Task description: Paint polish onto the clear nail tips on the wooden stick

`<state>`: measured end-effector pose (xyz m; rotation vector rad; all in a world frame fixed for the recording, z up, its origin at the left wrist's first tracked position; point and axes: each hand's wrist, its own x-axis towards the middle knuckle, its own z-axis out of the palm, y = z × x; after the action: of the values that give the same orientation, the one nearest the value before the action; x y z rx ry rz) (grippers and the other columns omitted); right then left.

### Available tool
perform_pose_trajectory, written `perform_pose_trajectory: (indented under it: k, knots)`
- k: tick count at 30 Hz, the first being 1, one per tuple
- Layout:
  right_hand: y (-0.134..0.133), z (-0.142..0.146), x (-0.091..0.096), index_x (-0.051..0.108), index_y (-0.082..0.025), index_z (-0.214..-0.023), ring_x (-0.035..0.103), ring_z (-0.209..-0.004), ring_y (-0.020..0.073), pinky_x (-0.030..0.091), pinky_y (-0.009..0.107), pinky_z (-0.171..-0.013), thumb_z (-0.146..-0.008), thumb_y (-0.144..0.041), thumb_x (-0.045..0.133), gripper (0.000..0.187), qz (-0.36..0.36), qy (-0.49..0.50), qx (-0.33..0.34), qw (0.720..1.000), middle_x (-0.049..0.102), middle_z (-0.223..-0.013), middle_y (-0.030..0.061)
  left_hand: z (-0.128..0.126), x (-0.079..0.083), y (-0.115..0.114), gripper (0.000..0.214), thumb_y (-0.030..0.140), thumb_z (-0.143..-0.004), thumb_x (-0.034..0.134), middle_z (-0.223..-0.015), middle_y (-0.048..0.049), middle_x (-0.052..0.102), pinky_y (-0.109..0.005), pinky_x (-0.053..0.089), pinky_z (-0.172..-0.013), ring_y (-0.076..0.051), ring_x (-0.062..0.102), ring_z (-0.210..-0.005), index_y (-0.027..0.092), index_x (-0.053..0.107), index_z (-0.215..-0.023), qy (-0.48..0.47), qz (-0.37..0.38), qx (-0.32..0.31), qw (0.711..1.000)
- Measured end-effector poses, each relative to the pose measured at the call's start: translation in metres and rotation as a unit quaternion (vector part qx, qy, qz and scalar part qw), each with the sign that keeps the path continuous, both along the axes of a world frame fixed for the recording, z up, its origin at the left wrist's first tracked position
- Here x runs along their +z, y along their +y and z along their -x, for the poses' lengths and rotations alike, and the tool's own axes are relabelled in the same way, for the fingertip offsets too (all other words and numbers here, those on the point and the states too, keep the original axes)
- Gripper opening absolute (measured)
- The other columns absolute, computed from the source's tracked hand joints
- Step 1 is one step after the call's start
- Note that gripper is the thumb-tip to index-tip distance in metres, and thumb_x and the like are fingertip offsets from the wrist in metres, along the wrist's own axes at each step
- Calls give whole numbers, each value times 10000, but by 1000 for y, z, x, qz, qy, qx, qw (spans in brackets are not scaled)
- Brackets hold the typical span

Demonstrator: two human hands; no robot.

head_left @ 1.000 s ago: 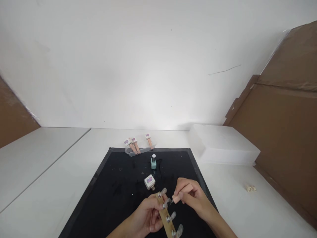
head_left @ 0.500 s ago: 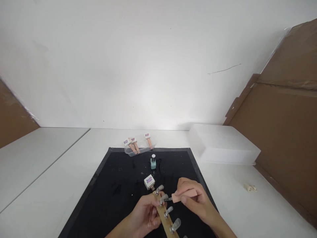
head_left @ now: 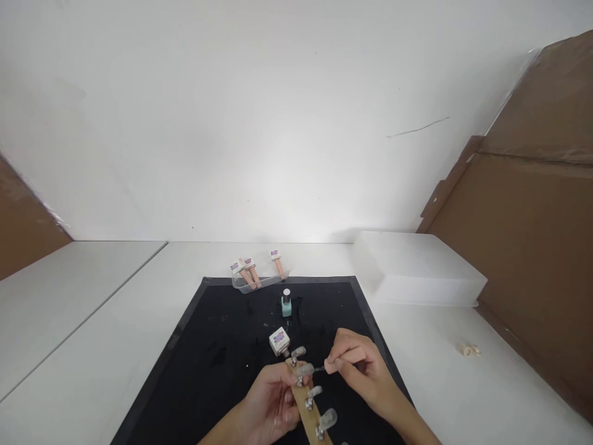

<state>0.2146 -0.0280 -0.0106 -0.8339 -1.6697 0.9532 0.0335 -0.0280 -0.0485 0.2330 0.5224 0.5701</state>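
My left hand (head_left: 269, 398) is closed around the upper part of a narrow wooden nail-tip stand (head_left: 304, 408). Several clear false nails sit along it on small metal holders. My right hand (head_left: 365, 368) pinches a nail polish brush (head_left: 349, 358) by its peach-coloured cap. The thin brush end points left and meets, or nearly meets, the second false nail (head_left: 306, 369) from the far end; contact is too small to make out. Just past the stand's far end lies a white polish bottle (head_left: 278, 341) with a purple flower label, tipped over, its neck towards the stand.
A small teal polish bottle (head_left: 286, 306) stands on the black mat (head_left: 217, 334). Behind it a clear tray (head_left: 266, 283) holds three white bottles with peach caps. To the right are a white plastic box (head_left: 421, 269) and small cream rings (head_left: 467, 350). Brown cardboard (head_left: 523, 247) rises at the right.
The brush in my right hand has turned a little and drawn slightly right, its cap now more covered by the fingers. My left hand and the stand are almost still.
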Motion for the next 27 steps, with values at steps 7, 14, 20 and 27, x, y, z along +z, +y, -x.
perform_pose_trajectory:
  k: [7, 14, 20, 27]
  knots:
    - [0, -3, -2, 707, -225, -838, 536, -620, 175, 397, 289, -571, -816, -235, 588, 121, 17, 43, 50, 998, 620, -680, 33, 1, 5, 0, 79, 125, -534, 536, -444, 49, 424, -109, 115, -309, 12, 225, -317, 99, 552, -606, 41, 10, 36, 998]
    - [1, -1, 4, 702, -205, -789, 546, -616, 167, 400, 274, -568, -793, -121, 577, 151, 23, 3, 34, 999, 647, -674, 34, 0, 6, -1, 94, 156, -529, 539, -405, 65, 375, -119, 86, -304, 5, 227, -297, 96, 576, -592, 39, 18, 13, 999]
    - [2, -3, 3, 678, -199, -720, 549, -632, 181, 400, 287, -586, -800, -143, 560, 153, 32, 9, 10, 999, 648, -659, 41, 2, 5, 0, 48, 145, -537, 522, -425, 58, 376, -113, 86, -292, 10, 222, -288, 113, 548, -561, 3, 11, 8, 1000]
    - [1, -6, -1, 697, -212, -833, 530, -619, 161, 380, 271, -568, -816, -219, 591, 107, 25, 46, 60, 997, 607, -678, 25, 4, -3, -1, 70, 140, -547, 513, -441, 52, 378, -108, 106, -295, -2, 269, -311, 104, 551, -593, -3, -2, 17, 1000]
